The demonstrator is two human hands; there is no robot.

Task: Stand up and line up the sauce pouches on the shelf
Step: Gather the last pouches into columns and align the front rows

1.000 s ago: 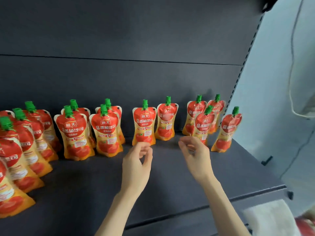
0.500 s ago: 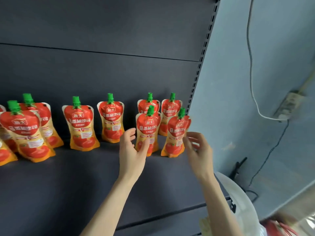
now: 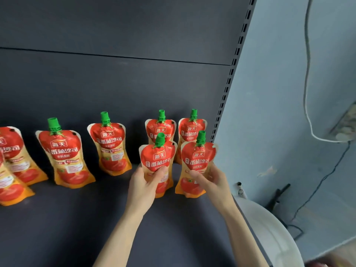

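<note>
Red and orange sauce pouches with green caps stand on a dark shelf (image 3: 77, 224). My left hand (image 3: 143, 186) grips the front pouch (image 3: 157, 157) second from the right, thumb across its middle. My right hand (image 3: 212, 182) grips the rightmost front pouch (image 3: 198, 157) by its right side. Both pouches stand upright, side by side. Directly behind them two more pouches (image 3: 160, 128) (image 3: 191, 128) stand against the back panel. Further left stand single pouches (image 3: 111, 143) (image 3: 64, 155), with more pouches (image 3: 11, 162) cut off at the left edge.
The shelf's slotted upright post (image 3: 231, 74) rises just right of the pouches. Beyond it is a pale blue wall (image 3: 279, 93) with hanging cables (image 3: 308, 74). A white round object (image 3: 269, 234) sits below the shelf's right end.
Both hands have moved forward and taken hold of the two front right pouches. The view has also swung to the right.
</note>
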